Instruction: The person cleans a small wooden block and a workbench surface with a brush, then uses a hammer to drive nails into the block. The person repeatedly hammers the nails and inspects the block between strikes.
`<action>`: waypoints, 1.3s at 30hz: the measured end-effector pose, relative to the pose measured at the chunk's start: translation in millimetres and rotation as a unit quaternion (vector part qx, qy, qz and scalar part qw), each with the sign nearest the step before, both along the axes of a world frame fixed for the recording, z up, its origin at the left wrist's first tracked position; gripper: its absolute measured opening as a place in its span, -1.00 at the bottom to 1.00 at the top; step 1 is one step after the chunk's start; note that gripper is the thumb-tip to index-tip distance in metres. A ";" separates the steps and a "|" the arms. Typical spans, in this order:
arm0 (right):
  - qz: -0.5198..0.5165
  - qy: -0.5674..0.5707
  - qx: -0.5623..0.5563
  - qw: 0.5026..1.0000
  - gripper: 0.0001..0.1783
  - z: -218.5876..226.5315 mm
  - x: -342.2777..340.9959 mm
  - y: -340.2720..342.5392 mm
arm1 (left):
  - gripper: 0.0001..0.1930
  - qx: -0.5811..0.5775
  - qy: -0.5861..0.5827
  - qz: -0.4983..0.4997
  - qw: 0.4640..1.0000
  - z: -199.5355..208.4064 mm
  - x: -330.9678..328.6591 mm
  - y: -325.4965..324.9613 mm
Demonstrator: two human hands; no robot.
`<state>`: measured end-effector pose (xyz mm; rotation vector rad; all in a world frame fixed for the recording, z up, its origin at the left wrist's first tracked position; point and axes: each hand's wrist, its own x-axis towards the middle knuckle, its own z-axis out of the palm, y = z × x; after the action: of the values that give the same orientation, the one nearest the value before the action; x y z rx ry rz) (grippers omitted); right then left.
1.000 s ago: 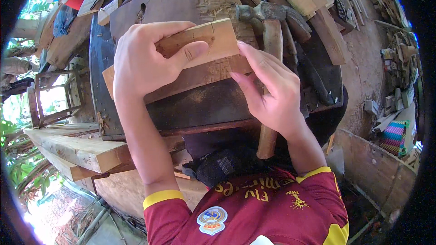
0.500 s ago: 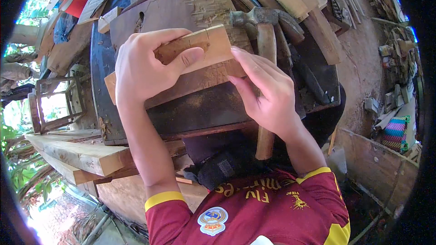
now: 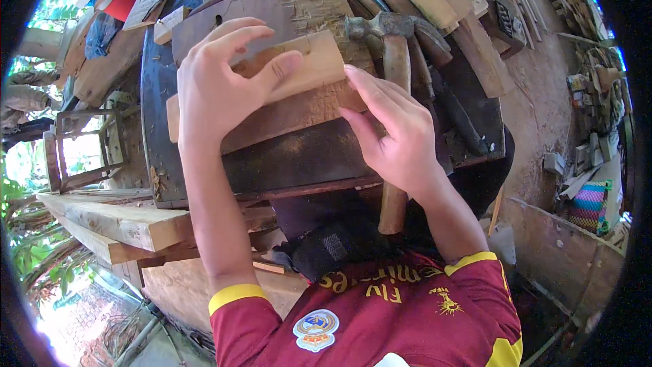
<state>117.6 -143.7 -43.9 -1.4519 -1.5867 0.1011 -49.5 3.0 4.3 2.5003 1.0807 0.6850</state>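
Note:
A short light-brown wood block (image 3: 319,61) lies on top of a longer wooden board (image 3: 272,126), both slanting across the dark workbench. My left hand (image 3: 221,85) is over the block's left part, fingers raised and spread, with the thumb against the wood. My left palm and wrist cover part of the board. At the right end, the fingertips of my right hand (image 3: 397,126) meet the block's corner, and its thumb is by the board's end. A gap shows between that thumb and forefinger. The claw hammer (image 3: 395,61) lies just beyond my right hand, which partly hides its handle.
A rough thick plank (image 3: 265,7) lies on the dark workbench (image 3: 292,166) behind the block. More tools and timber crowd the bench's right side and far edge. Long beams (image 3: 129,224) stick out at the left, near a wooden frame (image 3: 88,149). A red jug (image 3: 119,0) stands far left.
My left fingers have lifted and spread away from the block, which has tipped so more of its broad face shows. My right hand has barely moved.

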 end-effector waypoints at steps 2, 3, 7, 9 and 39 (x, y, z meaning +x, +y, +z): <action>-0.001 -0.008 -0.001 1.000 -0.43 1.1 -0.2 -1.2 | -0.40 0.050 0.004 0.056 0.997 -5.7 -5.7 -0.7; -0.001 -0.013 -0.001 1.000 -0.43 1.4 0.2 -1.3 | -0.40 0.061 0.026 0.050 0.997 -2.4 -12.2 -2.7; 0.003 0.002 -0.003 1.000 -0.45 -1.5 1.8 -0.2 | -0.35 0.061 0.098 0.057 0.992 8.2 -39.2 -27.1; 0.011 0.015 -0.006 1.000 -0.46 -2.4 1.0 0.8 | -0.33 0.043 0.110 0.093 0.989 10.7 -45.1 -35.5; -0.091 -0.116 0.104 0.984 -0.59 -1.4 -1.9 -11.1 | -0.32 0.305 -0.367 0.328 0.815 53.6 -147.0 -218.3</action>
<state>115.7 -154.8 -45.3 -1.4743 -1.5858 -0.3427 -196.5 -215.3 57.8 1.8252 1.5262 2.2677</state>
